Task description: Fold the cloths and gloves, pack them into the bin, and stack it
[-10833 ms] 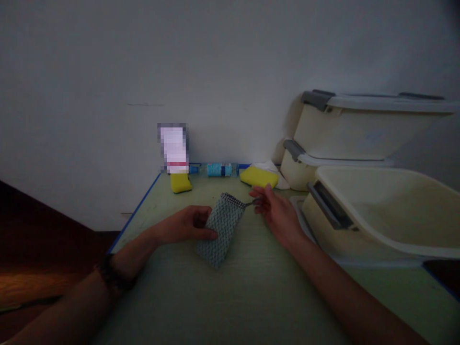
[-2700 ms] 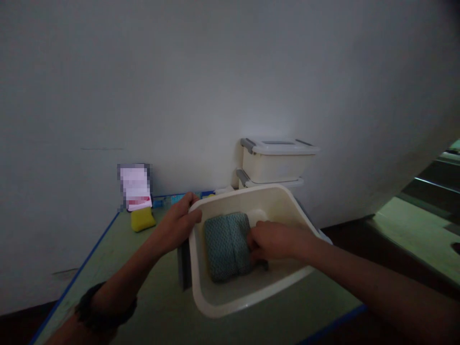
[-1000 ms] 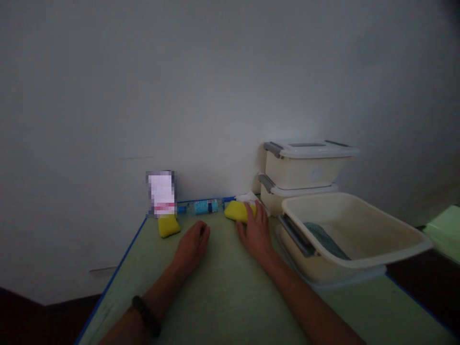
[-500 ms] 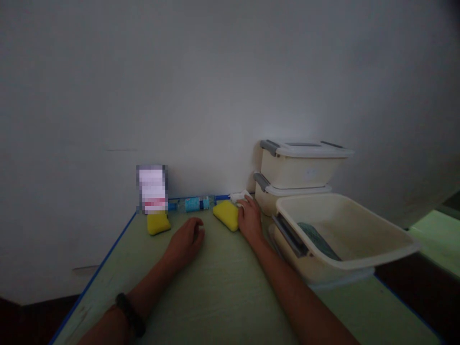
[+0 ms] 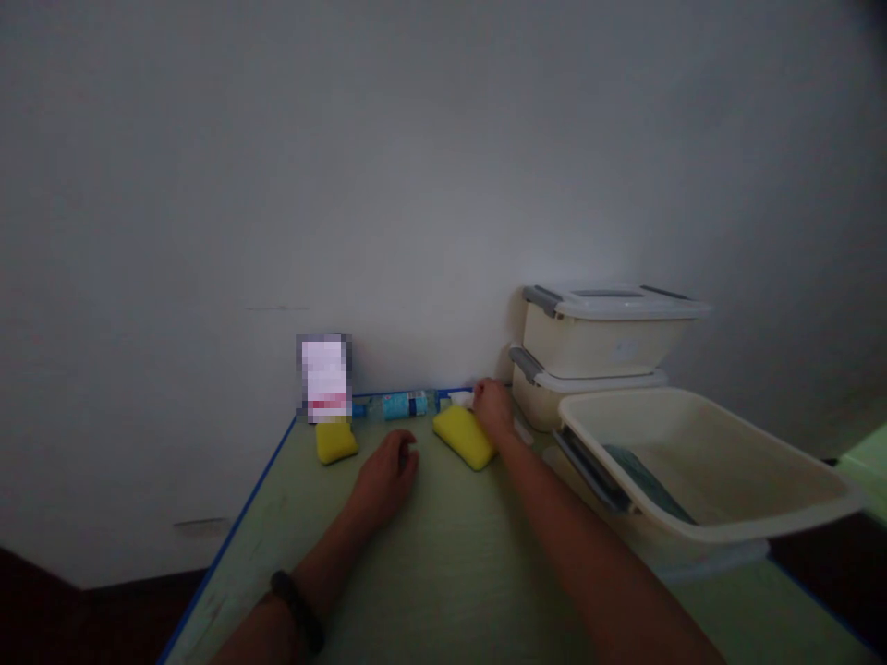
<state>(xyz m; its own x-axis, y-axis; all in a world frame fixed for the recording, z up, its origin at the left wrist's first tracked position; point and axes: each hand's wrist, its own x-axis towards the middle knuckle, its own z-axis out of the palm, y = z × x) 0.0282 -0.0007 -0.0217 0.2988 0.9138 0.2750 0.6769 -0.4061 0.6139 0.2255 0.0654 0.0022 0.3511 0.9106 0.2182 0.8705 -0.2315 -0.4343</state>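
My right hand [image 5: 493, 411] is at the back of the table with its fingers curled. It pinches the end of a small white crumpled piece [image 5: 460, 399], perhaps tissue or cloth; the fingertips are partly hidden. Just in front of that hand lies a yellow sponge [image 5: 464, 437] with a dark underside. My left hand [image 5: 388, 471] rests on the table, fingers loosely bent and apart, holding nothing. Beyond it a clear plastic bottle [image 5: 405, 405] with a blue label lies on its side. A second yellow sponge [image 5: 336, 441] is farther left.
An open cream bin [image 5: 755, 453] with a dark green item [image 5: 651, 482] inside stands on the right. Behind it are two stacked lidded boxes [image 5: 596, 344]. A blurred-out upright panel [image 5: 324, 379] stands at the back left. A wall bounds the green table [image 5: 430, 573].
My right hand has curled its fingers closed at the white piece, which looks more bunched. The view has shifted, moving everything right and slightly down. My left hand stays in place on the table.
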